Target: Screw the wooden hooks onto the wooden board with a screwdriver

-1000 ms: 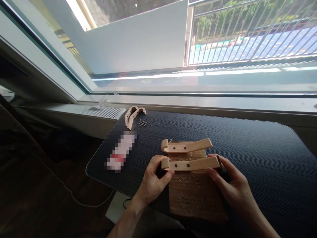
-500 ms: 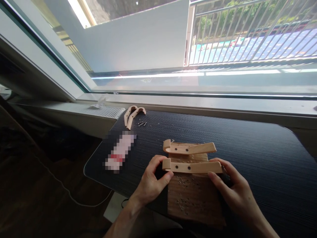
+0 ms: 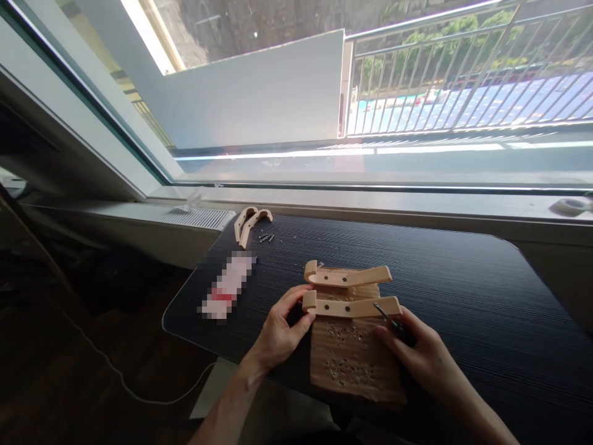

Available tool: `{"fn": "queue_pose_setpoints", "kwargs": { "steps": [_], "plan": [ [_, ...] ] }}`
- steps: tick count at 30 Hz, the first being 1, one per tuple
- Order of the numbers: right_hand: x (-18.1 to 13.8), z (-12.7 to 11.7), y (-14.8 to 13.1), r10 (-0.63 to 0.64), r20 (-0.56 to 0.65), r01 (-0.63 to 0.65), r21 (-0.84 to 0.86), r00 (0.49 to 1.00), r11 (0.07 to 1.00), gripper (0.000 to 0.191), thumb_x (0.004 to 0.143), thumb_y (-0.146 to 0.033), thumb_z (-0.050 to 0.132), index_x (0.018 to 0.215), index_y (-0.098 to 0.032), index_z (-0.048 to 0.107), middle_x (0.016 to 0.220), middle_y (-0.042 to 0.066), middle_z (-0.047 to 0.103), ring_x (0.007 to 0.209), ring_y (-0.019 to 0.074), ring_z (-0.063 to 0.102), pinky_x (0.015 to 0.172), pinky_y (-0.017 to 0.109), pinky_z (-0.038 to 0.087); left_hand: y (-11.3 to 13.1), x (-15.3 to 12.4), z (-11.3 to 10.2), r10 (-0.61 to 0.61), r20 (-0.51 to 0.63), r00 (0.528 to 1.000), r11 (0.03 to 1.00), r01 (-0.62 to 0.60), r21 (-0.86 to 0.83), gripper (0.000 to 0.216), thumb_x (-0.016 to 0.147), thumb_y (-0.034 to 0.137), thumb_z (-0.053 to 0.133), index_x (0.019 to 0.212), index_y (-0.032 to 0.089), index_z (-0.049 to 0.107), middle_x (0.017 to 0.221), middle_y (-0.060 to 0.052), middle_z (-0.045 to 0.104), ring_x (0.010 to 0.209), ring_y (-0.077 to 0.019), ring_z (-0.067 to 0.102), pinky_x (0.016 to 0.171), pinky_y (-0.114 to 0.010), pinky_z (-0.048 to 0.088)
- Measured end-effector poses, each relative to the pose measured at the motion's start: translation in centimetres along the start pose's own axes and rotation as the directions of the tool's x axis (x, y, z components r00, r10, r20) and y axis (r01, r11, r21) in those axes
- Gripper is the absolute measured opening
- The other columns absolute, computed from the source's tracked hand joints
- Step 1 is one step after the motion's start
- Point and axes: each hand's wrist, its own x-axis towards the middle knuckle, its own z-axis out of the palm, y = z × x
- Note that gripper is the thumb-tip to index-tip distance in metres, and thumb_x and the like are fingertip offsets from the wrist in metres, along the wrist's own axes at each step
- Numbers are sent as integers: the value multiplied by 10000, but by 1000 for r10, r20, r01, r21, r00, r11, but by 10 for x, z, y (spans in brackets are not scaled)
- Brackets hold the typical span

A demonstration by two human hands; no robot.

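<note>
My left hand (image 3: 278, 330) is closed on the curled end of the nearer wooden hook (image 3: 365, 308), thumb and fingers on either side. This pale hook lies across a brown wooden board (image 3: 354, 364) pitted with many small holes; two dark screw heads show in it. In my right hand (image 3: 419, 346) is a small screwdriver (image 3: 401, 331) with a dark handle. Its metal shaft points up and left over the hook's straight end, and my fingers are close to that end. A second wooden hook (image 3: 352, 277), also with two screws, lies parallel at the board's far edge.
Two more wooden hooks (image 3: 254, 226) lie at the table's far left corner, beside several loose screws (image 3: 267, 237). A blurred pink packet (image 3: 230, 285) is nearer. The black table (image 3: 463, 290) meets a window sill (image 3: 417, 203). On the right sill sits a white roll (image 3: 572, 206).
My right hand has let go of the hook's straight end, and the screwdriver now shows over it. My left hand keeps its hold. The view has tilted slightly up and right.
</note>
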Motion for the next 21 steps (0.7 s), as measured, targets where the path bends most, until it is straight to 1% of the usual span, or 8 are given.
{"fn": "queue_pose_setpoints", "kwargs": {
  "steps": [3, 6, 9, 12, 14, 16, 18, 21],
  "plan": [
    [5, -4, 2, 6, 22, -8, 62, 1000, 998, 407, 805, -394, 572, 1162, -201, 536, 1089, 59, 657, 987, 210, 601, 828, 288, 500, 3, 4, 7, -19, -36, 999, 1000, 19, 2, 334, 817, 157, 528, 1147, 210, 550, 1185, -43, 578, 1104, -179, 535, 971, -299, 426],
    [15, -6, 4, 32, -122, -21, 92, 992, 996, 519, 777, -420, 593, 1229, -186, 493, 1070, 72, 670, 982, 225, 612, 823, 306, 508, 5, 13, 17, -50, -104, 993, 998, 53, 31, 305, 833, 194, 510, 1136, 199, 552, 1074, -44, 624, 979, -167, 588, 877, -281, 475],
    [25, -6, 2, 20, -282, 9, 101, 959, 995, 507, 749, -432, 609, 1176, -167, 545, 1012, 75, 690, 937, 231, 631, 815, 316, 513, 7, 22, 25, -45, -167, 985, 993, 63, 100, 307, 832, 219, 512, 1133, 188, 564, 1044, -61, 640, 955, -176, 594, 868, -301, 478],
    [28, -6, 1, -43, -298, 65, 65, 954, 996, 473, 746, -434, 607, 1126, -154, 581, 1001, 70, 694, 928, 223, 636, 802, 301, 517, 8, 24, 20, 4, -149, 989, 989, 18, 146, 291, 822, 209, 516, 1105, 192, 584, 1008, -62, 646, 943, -179, 598, 863, -322, 481],
    [26, -9, 5, -68, -302, 76, 14, 951, 997, 495, 746, -444, 600, 1140, -145, 580, 951, 59, 703, 899, 218, 646, 766, 291, 527, 6, 22, 4, 11, -167, 986, 986, 17, 167, 305, 808, 202, 525, 1108, 190, 581, 1010, -62, 643, 919, -174, 608, 832, -322, 493],
    [23, -14, 14, -64, -374, 48, -53, 925, 997, 508, 715, -490, 598, 1089, -146, 618, 851, 50, 711, 833, 228, 663, 703, 291, 541, 3, 22, -20, -1, -257, 966, 976, 57, 211, 268, 817, 223, 509, 1064, 176, 600, 1001, -70, 649, 885, -174, 620, 774, -316, 506],
    [22, -19, 26, -80, -453, 36, -105, 888, 994, 482, 653, -525, 617, 977, -173, 666, 835, 50, 717, 825, 258, 669, 665, 307, 552, -1, 24, -49, 0, -370, 929, 959, 105, 263, 263, 825, 248, 500, 1047, 162, 609, 998, -76, 659, 899, -176, 626, 792, -318, 501],
    [26, -25, 44, -110, -441, 48, -148, 891, 988, 405, 634, -505, 621, 923, -228, 688, 828, 31, 724, 838, 286, 669, 649, 330, 560, -7, 33, -94, -3, -522, 853, 921, 206, 331, 267, 822, 260, 499, 1026, 137, 621, 983, -86, 673, 868, -169, 639, 777, -293, 505]
  ]
}}
